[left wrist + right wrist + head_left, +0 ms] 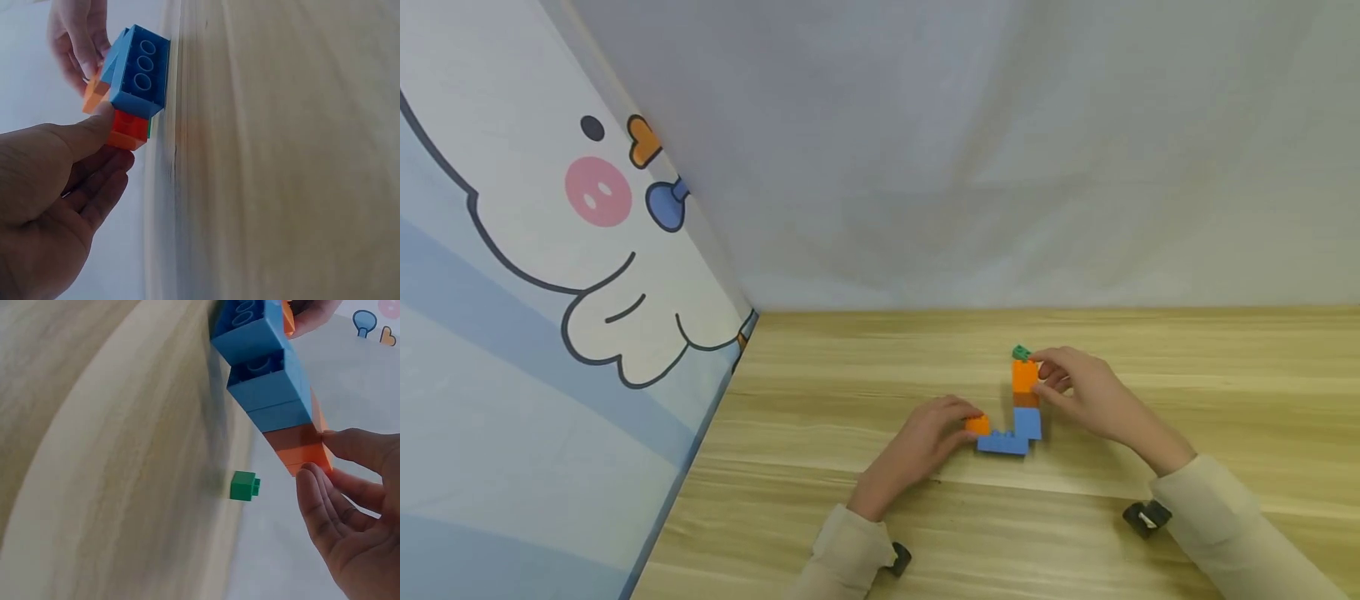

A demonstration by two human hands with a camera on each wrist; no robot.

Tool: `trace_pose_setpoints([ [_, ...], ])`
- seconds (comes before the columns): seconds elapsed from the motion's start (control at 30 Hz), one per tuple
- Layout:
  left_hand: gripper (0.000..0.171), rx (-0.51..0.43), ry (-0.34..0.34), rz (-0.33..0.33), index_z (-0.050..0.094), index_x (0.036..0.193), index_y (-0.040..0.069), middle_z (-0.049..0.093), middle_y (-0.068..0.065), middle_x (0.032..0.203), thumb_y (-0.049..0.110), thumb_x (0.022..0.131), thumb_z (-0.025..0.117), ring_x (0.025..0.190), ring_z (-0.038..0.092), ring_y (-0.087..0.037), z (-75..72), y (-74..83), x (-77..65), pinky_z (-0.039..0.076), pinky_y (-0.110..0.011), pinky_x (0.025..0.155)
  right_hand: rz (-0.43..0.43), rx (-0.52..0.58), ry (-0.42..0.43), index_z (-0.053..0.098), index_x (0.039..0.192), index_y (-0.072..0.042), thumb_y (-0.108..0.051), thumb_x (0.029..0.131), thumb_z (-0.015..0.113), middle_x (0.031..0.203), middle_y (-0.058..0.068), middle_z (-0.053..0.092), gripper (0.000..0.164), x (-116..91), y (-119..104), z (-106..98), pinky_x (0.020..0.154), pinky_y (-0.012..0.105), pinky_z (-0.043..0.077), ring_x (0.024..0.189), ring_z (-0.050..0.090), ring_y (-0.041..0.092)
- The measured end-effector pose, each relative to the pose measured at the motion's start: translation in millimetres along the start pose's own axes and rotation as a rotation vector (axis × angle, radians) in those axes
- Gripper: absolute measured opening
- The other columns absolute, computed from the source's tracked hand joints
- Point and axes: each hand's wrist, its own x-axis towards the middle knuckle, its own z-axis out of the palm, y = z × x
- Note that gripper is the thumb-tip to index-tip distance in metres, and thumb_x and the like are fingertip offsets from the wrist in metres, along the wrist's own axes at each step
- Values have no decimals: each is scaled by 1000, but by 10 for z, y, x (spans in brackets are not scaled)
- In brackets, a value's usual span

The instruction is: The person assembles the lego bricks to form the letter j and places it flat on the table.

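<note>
Both hands hold one joined build of toy building bricks, its hollow undersides showing in the wrist views. My left hand (pixel 925 442) pinches a small orange brick (pixel 977 425) on the left end of a long blue brick (pixel 1002 446). Another blue section (pixel 1027 423) joins its right end, with an orange section (pixel 1026 377) beyond. My right hand (pixel 1086 392) pinches that orange section between thumb and fingers, also seen in the right wrist view with the fingertips on the orange part (pixel 299 447). A small green brick (pixel 242 486) lies apart from the build on the table.
The wood-grain table (pixel 820 375) meets a pale cloth backdrop (pixel 1000 167) at its far edge. A panel with a cartoon print (pixel 512 333) stands along the left side. Dark wrist-worn pieces (pixel 1147 518) hang near the sleeve cuffs.
</note>
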Motion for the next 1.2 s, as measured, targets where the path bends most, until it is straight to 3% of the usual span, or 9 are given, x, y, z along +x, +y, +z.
trace_pose_setpoints([
  [0.23, 32, -81, -30, -25, 67, 131, 10, 72, -4, 127, 22, 102, 62, 119, 66, -18, 17, 19, 29, 51, -31, 107, 55, 37, -63, 62, 127, 8, -14, 97, 69, 101, 13, 70, 38, 65, 126, 37, 79, 38, 60, 91, 68, 22],
  [0.63, 32, -133, -87, -86, 66, 133, 11, 71, -3, 131, 21, 104, 58, 123, 66, -16, 41, 22, -16, 50, -28, 108, 142, 102, -212, 62, 128, 5, -20, 100, 66, 103, 12, 71, 38, 88, 252, 121, 76, 31, 55, 92, 68, 19],
  [0.97, 33, -135, -107, -101, 65, 136, 13, 71, -2, 130, 24, 105, 57, 121, 66, -14, 29, 13, -3, 51, -28, 106, 141, 77, -220, 63, 126, 3, -19, 100, 65, 103, 12, 73, 35, 123, 244, 70, 78, 35, 57, 93, 70, 22],
  [1.2, 34, -118, -117, -109, 66, 135, 14, 72, -1, 128, 24, 104, 58, 119, 66, -13, 23, 18, 28, 52, -26, 105, 141, -5, -107, 67, 113, 5, -14, 99, 64, 99, 16, 72, 24, 258, 283, 9, 82, 46, 58, 90, 68, 26],
])
